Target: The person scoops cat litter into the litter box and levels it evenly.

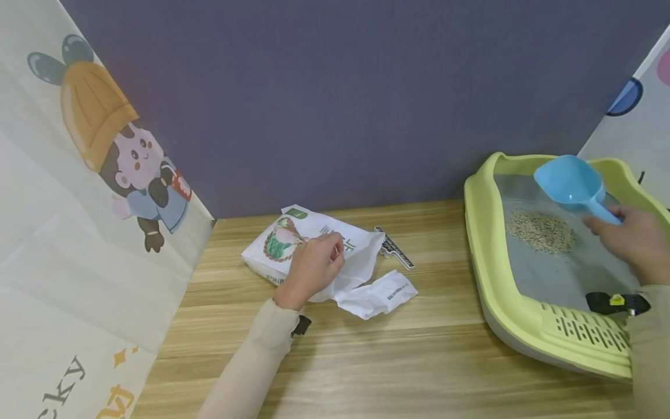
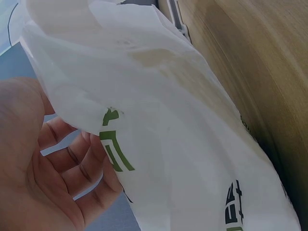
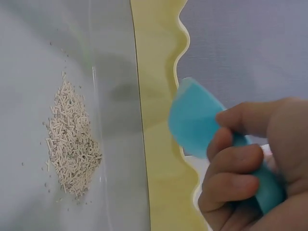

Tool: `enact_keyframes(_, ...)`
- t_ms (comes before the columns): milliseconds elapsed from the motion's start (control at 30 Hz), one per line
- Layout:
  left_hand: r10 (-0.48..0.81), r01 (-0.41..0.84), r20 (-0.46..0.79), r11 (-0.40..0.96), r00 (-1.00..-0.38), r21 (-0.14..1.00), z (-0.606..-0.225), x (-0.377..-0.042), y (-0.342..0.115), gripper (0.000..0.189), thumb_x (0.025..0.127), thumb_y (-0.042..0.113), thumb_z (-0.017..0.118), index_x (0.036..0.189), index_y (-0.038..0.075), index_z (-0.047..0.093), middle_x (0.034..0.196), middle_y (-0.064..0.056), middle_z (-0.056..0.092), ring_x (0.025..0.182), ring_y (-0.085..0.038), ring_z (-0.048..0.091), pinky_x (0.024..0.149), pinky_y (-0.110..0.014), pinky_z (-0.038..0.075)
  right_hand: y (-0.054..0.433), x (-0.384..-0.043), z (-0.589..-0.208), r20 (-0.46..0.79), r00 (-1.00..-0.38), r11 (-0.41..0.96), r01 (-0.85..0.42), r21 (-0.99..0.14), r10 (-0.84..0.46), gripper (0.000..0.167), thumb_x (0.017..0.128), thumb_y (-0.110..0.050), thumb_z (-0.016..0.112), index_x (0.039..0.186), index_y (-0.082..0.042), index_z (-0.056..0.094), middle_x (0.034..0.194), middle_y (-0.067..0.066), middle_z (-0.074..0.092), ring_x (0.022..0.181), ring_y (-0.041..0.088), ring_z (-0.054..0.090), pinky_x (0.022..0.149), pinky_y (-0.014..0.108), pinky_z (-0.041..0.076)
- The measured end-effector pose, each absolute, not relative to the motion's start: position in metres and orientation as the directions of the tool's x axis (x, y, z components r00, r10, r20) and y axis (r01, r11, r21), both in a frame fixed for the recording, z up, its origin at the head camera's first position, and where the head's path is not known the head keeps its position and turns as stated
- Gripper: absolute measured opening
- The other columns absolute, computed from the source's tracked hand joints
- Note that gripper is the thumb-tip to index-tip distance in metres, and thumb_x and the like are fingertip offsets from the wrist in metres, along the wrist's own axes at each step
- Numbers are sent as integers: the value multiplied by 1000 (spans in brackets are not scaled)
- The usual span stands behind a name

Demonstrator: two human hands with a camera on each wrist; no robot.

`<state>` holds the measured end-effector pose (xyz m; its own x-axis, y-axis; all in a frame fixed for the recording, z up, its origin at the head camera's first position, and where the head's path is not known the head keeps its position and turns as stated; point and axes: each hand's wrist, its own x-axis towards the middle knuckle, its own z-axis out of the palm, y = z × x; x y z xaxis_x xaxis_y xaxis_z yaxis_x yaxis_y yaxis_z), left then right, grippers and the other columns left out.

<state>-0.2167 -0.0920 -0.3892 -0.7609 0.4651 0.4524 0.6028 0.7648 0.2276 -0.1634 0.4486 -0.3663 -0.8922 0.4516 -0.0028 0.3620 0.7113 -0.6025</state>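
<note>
A white printed plastic bag lies on its side on the wood-look surface, its torn open end facing right. My left hand is over the bag with curled fingers and grips the film near the opening; in the left wrist view the fingertips are partly hidden by the film. My right hand holds a light blue scoop by its handle, above the yellow-rimmed litter box. The scoop's bowl shows bare blue inside. Below it, a small heap of pale pellet litter lies on the box's grey floor.
A torn-off white strip of the bag spreads to the right. Behind the bag lies a black-and-white ruler-like clip. A dark blue panel stands at the back, and a printed white sheet at the left.
</note>
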Motion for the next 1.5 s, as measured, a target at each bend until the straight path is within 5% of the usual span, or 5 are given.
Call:
enact_keyframes(100, 469, 607, 453, 762, -758, 226, -388, -217, -92, 7, 88, 13, 68, 84, 17, 62, 75, 6, 66, 58, -8, 55, 51, -27, 43, 448, -165, -363, 11, -882, 696, 365, -618, 472, 55, 106, -29, 45, 131, 20, 41, 106, 36, 52, 87, 38, 48, 60, 39, 42)
enact_keyframes(333, 460, 597, 446, 766, -768, 238, -388, -216, -95, 9, 88, 12, 69, 84, 17, 62, 75, 5, 65, 58, -9, 54, 50, -26, 42, 434, -168, -347, 63, -880, 682, 318, -659, 471, 58, 106, -34, 44, 139, 14, 43, 94, 16, 56, 70, 14, 49, 55, 27, 46)
enact_keyframes(633, 468, 614, 464, 754, -752, 235, -390, -219, -90, 10, 87, 11, 68, 84, 17, 61, 76, 5, 66, 61, -8, 57, 53, -26, 44, 390, -157, -315, 150, -900, 670, 185, -719, 409, 56, 104, -41, 48, 134, 5, 48, 76, -17, 50, 70, 11, 48, 55, 26, 46)
enact_keyframes(933, 449, 593, 465, 772, -763, 228, -389, -225, -84, 8, 87, 12, 67, 84, 17, 62, 75, 5, 66, 61, -9, 58, 53, -27, 44, 333, -163, -296, 114, -971, 657, 54, -752, 211, 47, 98, -49, 60, 119, -7, 58, 76, -16, 56, 65, 12, 47, 54, 33, 42)
enact_keyframes(1500, 435, 581, 468, 780, -769, 231, -390, -228, -83, 8, 86, 12, 68, 84, 17, 62, 74, 5, 66, 59, -9, 57, 53, -28, 44, 254, -184, -297, 186, -982, 704, -121, -700, 16, 47, 96, -39, 68, 128, -5, 60, 98, 12, 60, 77, 20, 48, 61, 32, 40)
